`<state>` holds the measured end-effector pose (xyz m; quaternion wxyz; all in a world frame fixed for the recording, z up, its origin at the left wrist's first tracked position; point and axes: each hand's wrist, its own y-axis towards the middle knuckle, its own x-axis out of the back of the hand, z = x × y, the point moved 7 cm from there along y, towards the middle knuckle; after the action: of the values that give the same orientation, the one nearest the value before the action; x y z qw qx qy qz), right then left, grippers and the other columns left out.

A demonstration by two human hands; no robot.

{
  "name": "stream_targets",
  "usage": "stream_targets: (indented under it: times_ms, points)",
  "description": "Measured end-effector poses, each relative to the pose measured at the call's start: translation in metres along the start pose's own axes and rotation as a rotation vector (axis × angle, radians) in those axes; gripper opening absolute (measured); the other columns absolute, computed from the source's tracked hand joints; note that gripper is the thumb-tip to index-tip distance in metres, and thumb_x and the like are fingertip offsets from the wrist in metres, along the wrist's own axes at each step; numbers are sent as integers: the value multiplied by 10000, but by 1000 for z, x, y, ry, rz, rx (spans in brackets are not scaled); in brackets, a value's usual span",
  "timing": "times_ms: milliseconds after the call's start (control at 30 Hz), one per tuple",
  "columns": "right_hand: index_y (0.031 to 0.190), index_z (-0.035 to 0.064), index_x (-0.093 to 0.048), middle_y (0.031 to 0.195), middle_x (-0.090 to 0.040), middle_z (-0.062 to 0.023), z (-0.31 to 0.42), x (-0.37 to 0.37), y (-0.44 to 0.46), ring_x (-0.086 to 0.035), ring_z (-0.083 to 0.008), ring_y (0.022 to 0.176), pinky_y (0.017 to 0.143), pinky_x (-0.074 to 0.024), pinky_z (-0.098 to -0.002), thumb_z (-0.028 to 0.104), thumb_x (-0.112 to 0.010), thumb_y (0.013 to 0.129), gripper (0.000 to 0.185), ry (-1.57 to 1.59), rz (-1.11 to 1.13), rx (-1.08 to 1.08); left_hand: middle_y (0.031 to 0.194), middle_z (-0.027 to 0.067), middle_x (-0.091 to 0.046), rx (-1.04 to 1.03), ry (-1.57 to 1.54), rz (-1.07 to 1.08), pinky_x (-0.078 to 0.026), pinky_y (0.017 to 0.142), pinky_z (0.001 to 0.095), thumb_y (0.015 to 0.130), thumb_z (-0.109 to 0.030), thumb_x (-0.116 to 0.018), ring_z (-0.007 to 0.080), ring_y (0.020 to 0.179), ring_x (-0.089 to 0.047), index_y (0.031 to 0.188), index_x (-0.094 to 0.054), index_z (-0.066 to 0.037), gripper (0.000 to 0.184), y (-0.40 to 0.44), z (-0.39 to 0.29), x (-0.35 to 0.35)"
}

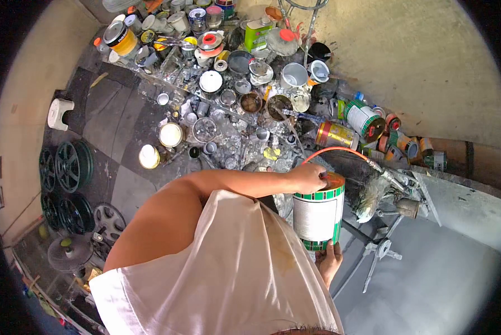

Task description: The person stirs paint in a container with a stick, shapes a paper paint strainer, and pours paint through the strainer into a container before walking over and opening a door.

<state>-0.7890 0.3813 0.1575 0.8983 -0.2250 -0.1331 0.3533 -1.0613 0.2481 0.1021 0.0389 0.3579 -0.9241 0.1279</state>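
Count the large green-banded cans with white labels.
2 clearly visible: the held green-banded can between the left hand and right hand, and the tipped green-banded can farther off to the right. Others may be hidden.

You had a brightly lit, pale beige wall [412, 61] ahead and a tan side wall [24, 106] to your left; a dark, grey-patched floor [113, 106] spread below, a small white stool [58, 115] near the side wall

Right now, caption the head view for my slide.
Left hand atop a labelled can, right hand at its base, beside cluttered containers.
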Motion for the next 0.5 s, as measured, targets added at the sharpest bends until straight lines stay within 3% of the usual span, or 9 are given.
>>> stream_targets:
  times_ms: [200,300,500]
  points:
    - [1154,-13,-609,939,-673,-50,2,4,1,-665,-128,772,614,-555,-286,134,-573,992,222,72,-52,-89,997,249,-697,37,-21,21,-517,822,469,880,-361,-660,401,965,-674,1074,-676,-21,392,5,4,-1]
    - [1160,-18,-606,926,-678,-54,0,9,11,-669,-132,740,618,-568,-294,107,-538,985,225,167,22,-58,1008,256,-694,54,-15,11,-515,833,467,882,-369,-655,402,976,-672,1071,-675,-13,403,7,4,1]
    - [1121,-6,-611,828,-649,-22,23,4,16,-611,-102,651,616,-576,-293,74,-533,964,192,107,-68,-52,1014,267,-692,69,-30,-53,-514,843,460,885,-390,-652,395,990,-672,1058,-664,23,448,9,6,4]
